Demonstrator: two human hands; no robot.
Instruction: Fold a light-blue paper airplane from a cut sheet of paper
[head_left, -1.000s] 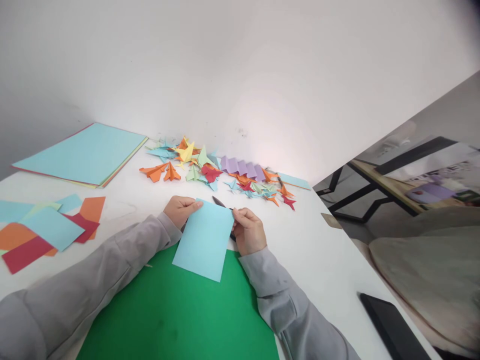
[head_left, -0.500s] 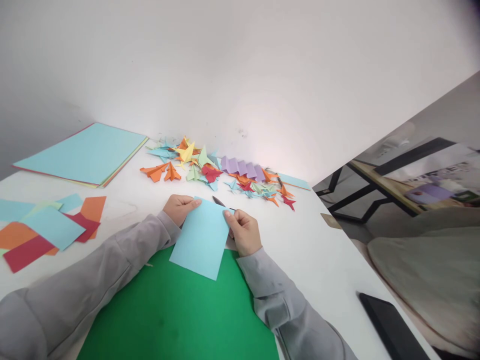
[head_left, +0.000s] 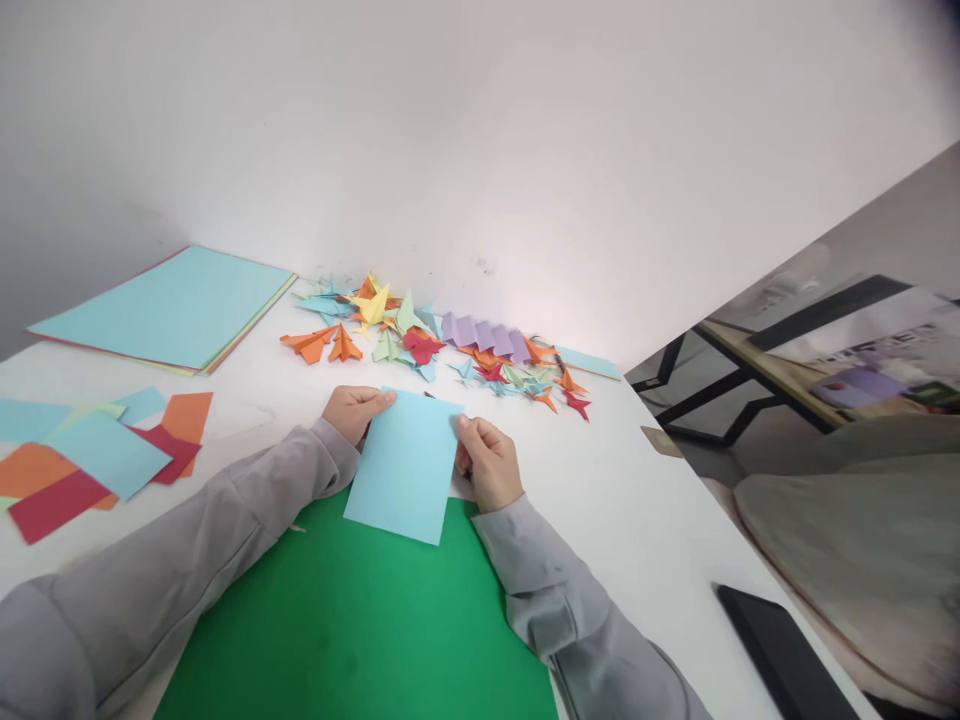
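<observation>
Closest is a flat green mat (head_left: pixel 360 620), with a plain light-blue rectangular paper sheet (head_left: pixel 405 470) held over its far edge. Left hand (head_left: pixel 355 412) and right hand (head_left: pixel 491 460) each pinch 1 far corner. I'd say it's at the positioning step, no crease showing; next move probably needs an even grip. Further back: colourful folded-paper shapes (head_left: pixel 421 347) by the white wall (head_left: pixel 480 150).

A plain light-blue paper rectangle (head_left: pixel 405 470), flat, slants with its top rightward, below-left of the frame's centre.
</observation>
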